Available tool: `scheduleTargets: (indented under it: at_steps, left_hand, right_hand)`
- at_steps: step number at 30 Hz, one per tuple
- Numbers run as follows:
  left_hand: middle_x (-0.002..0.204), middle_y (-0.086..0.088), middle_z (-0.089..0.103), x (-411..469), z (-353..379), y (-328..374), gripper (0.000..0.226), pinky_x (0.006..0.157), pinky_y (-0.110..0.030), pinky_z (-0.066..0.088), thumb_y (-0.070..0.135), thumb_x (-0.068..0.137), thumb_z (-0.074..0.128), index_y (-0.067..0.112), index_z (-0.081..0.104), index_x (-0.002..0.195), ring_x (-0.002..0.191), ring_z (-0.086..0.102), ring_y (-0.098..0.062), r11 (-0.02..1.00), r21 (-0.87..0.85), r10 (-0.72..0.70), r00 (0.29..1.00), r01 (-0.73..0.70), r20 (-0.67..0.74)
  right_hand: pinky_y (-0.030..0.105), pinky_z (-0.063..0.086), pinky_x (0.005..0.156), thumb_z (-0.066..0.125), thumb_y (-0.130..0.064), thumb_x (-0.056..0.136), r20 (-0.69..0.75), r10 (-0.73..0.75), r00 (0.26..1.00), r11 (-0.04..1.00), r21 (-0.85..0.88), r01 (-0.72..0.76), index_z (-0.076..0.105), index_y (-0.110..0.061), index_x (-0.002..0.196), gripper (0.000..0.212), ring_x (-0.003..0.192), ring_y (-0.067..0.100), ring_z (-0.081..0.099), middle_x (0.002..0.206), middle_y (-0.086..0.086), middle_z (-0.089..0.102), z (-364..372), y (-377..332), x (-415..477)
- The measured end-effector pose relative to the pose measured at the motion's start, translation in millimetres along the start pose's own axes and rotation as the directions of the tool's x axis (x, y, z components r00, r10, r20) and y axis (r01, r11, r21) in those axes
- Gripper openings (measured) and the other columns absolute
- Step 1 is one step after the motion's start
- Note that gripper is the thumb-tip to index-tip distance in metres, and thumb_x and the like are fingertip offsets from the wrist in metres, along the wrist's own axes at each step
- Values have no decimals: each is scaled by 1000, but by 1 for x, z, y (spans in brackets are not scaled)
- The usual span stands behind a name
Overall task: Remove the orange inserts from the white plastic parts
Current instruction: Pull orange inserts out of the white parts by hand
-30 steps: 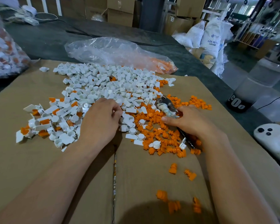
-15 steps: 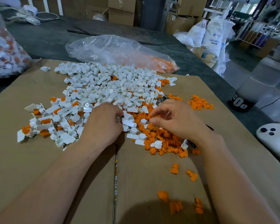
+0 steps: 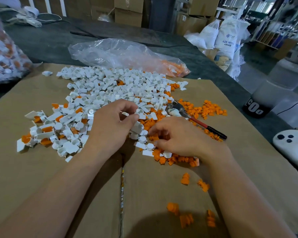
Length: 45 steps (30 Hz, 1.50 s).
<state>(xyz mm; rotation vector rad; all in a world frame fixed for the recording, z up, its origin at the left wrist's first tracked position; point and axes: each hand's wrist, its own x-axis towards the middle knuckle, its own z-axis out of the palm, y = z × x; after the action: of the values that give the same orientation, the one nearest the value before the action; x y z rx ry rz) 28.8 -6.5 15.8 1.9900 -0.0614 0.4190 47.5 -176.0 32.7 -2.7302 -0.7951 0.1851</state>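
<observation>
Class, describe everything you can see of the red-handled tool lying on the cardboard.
The hand tool is slim, with a grey metal head, something pale wrapped round it, a red handle and a black end. It lies flat and slanted on the brown cardboard, its head towards the white plastic parts and its handle towards the right. Loose orange inserts lie around it. The right hand is beside it, not gripping it.

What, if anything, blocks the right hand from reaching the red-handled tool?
Probably nothing, so yes: the tool lies uncovered on the cardboard just beyond the right hand, with its handle free.
</observation>
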Motion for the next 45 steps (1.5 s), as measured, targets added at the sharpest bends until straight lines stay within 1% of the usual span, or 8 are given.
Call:
scheduleTargets:
  at_steps: [5, 8, 12, 22, 27, 31, 36, 45]
  left_hand:
    - [83, 13, 64, 0, 0, 4, 31, 47, -10, 41, 7, 83, 67, 37, 59, 80, 66, 63, -5, 991, -100, -87, 995, 91, 41]
    - [87, 9, 63, 0, 0, 4, 32, 44, -4, 39, 3, 83, 66, 34, 61, 87, 66, 63, 3, 975, -169, -130, 988, 143, 85]
    - [85, 6, 66, 0, -3, 4, 29, 49, -4, 42, 3, 82, 65, 33, 65, 81, 65, 63, 2, 956, -242, -139, 983, 166, 122]
    - [84, -6, 66, 0, -3, 6, 27, 59, -11, 51, -3, 76, 69, 24, 67, 79, 67, 64, -9, 911, -348, -167, 969, 222, 180]
    - [84, -7, 62, 2, -1, 5, 28, 59, -13, 52, -4, 75, 69, 22, 65, 84, 75, 65, -19, 897, -368, -192, 966, 244, 174]
    - [82, -14, 66, 2, -2, 5, 22, 59, -15, 52, -5, 75, 68, 16, 65, 80, 72, 67, -20, 880, -402, -183, 962, 252, 202]
    - [64, 2, 67, 1, -2, 4, 21, 57, -14, 51, -2, 74, 69, 18, 67, 78, 60, 66, -11, 882, -414, -132, 960, 227, 245]
    - [70, 0, 72, 0, -3, 4, 24, 59, -13, 52, -2, 69, 72, 21, 70, 76, 62, 68, -11, 913, -364, -91, 961, 185, 260]
  right_hand:
    - [31, 48, 74, 58, -19, 86, -43, -25, 999, 999, -24, 24, 65, -23, 109, 24, 85, 9, 53, 94, -4, 62, 3, -3, 2]
    - [28, 47, 74, 60, -19, 88, -81, -33, 996, 999, 5, 33, 62, -22, 110, 22, 85, 9, 53, 90, -8, 57, 4, -2, 3]
    - [11, 41, 65, 65, -18, 84, -234, 25, 972, 986, 168, 15, 64, -21, 97, 13, 73, -1, 52, 75, -20, 51, 2, 0, 2]
    - [20, 46, 80, 64, -9, 84, -324, 38, 945, 975, 219, 35, 70, -18, 96, 16, 86, 5, 56, 88, -12, 58, 1, -2, 1]
    - [4, 42, 69, 65, -7, 83, -377, 103, 921, 936, 349, 38, 70, -19, 93, 16, 72, -9, 55, 79, -21, 56, -1, -1, 0]
    - [13, 50, 63, 69, -9, 80, -435, 174, 883, 819, 562, 115, 60, -32, 78, 24, 69, 2, 60, 74, -11, 62, -3, -8, -3]
    - [23, 54, 65, 70, -9, 79, -398, 165, 902, 823, 560, 97, 61, -31, 73, 24, 69, 11, 63, 70, -9, 63, 0, -16, -2]
    - [37, 57, 70, 70, -5, 78, -307, 124, 944, 782, 615, 98, 67, -14, 77, 10, 68, 16, 67, 76, 6, 69, -3, -12, -5]
